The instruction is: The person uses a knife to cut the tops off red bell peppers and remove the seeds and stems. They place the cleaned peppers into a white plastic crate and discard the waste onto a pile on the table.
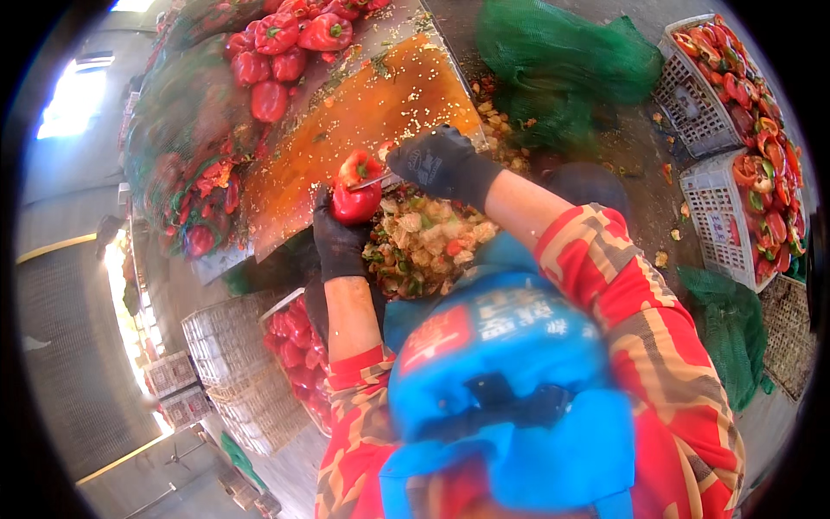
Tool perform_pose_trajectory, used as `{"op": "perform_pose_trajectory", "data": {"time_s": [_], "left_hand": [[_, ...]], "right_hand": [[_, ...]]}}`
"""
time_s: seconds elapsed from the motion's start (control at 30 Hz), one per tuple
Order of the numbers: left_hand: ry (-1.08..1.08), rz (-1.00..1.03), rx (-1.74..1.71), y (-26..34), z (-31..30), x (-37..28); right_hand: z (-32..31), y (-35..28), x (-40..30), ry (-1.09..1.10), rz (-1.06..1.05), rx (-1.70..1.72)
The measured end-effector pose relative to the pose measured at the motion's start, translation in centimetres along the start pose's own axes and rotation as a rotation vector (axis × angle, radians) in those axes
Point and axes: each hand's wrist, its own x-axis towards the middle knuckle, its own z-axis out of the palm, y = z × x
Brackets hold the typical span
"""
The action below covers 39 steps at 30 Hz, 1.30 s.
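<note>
A red bell pepper (355,202) sits in my left hand (337,235), which wears a dark glove and grips it from the left side and below. The pepper's upper part looks cut into. My right hand (442,162), in a dark printed glove, closes around a knife whose thin blade (371,183) lies against the pepper. The knife's handle is hidden in my fist. Both hands are just over the near edge of an orange-stained tabletop (389,84) strewn with pale seeds. Beneath them is a heap of pepper cores and scraps (421,237).
Whole red bell peppers (279,48) are piled on the table beside a green mesh sack (194,130). Another green net (564,58) lies on the right. Pepper pieces fill plastic crates (716,214) at far right. A crate of red peppers (298,337) stands at my left.
</note>
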Motion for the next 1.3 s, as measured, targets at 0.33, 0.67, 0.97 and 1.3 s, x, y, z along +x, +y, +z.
{"op": "perform_pose_trajectory", "data": {"time_s": [0.33,0.67,0.97,1.3], "left_hand": [[0.088,0.324,0.2,3.2,-3.4,-2.8],[0.268,0.668,0.71,-0.6,4.0,-2.8],[0.176,0.851,0.872,-2.0,6.1,-3.5],[0.259,1.566,1.663,4.4,6.9,-6.2]], "right_hand": [[-0.1,2.0,-0.7,0.143,0.244,0.559],[0.7,-0.8,0.6,0.283,-0.059,0.745],[4.4,0.1,2.9,0.548,0.019,1.3],[4.2,3.0,2.1,0.353,0.442,0.7]]}}
